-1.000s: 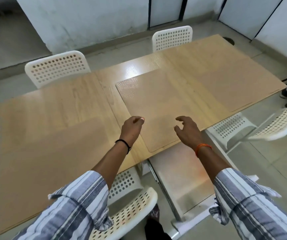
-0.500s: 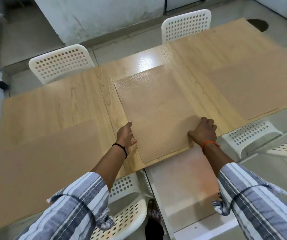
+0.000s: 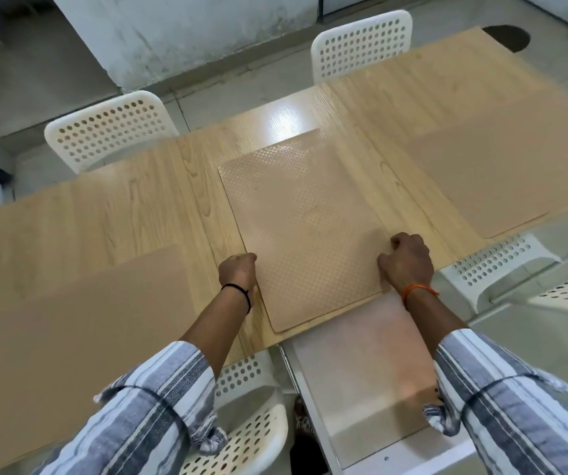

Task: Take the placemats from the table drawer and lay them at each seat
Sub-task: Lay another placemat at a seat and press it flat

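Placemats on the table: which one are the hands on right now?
The middle placemat, the textured one. Left hand and right hand grip its side edges.

Three placemats (image 3: 305, 214) — four white chairs (image 3: 108, 126) — one open drawer (image 3: 361, 365).

Table (image 3: 111, 221): three placemats on top. Middle mat (image 3: 306, 214) at the near edge, left hand (image 3: 238, 272) on its left edge, right hand (image 3: 407, 262) on its right edge. Left mat (image 3: 80, 323) and right mat (image 3: 502, 173) flank it. Open drawer (image 3: 361, 365) below the near edge. Two chairs (image 3: 108, 128) behind the table, others at the near side.
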Motion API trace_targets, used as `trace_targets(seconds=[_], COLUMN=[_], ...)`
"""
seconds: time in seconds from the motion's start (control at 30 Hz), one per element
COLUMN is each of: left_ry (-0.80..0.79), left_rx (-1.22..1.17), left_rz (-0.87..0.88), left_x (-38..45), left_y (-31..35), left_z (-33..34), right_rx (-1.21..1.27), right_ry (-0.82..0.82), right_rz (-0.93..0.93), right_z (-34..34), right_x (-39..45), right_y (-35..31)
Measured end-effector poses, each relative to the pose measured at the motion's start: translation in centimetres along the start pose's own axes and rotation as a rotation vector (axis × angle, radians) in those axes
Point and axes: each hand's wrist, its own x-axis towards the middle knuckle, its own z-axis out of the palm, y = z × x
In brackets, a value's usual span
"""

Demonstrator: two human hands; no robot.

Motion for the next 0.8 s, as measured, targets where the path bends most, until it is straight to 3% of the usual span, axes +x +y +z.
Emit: trace_targets(seconds=[0.17,0.27,0.5,0.67,0.8], left_ry=[0.025,0.009,-0.157,-0.234,-0.241], left_rx=[0.008,0.025,0.024,0.017,0.016], left_rz=[0.032,0.052,0.107,0.094,0.105], left_x=[0.2,0.8,1.8,2.4,2.3], left_y=[0.2,0.6,2.1,2.3,2.3], left_z=[-0.1,-0.4,-2.3,-4.3,-5.8], right_rx=[0.041,0.186,0.457,0.396,0.483], right_ry=[0.068,0.049,-0.249,-0.35,-0.553], right_rz=[-0.044,-0.021,0.107,0.026,0.102], right_z=[0.7,0.7,0.1,0.0,0.1], right_x=[-0.6,-0.8,0.4,0.2,-1.0], right_y=[-0.2,-0.5,-0.8,-1.8,-3.7])
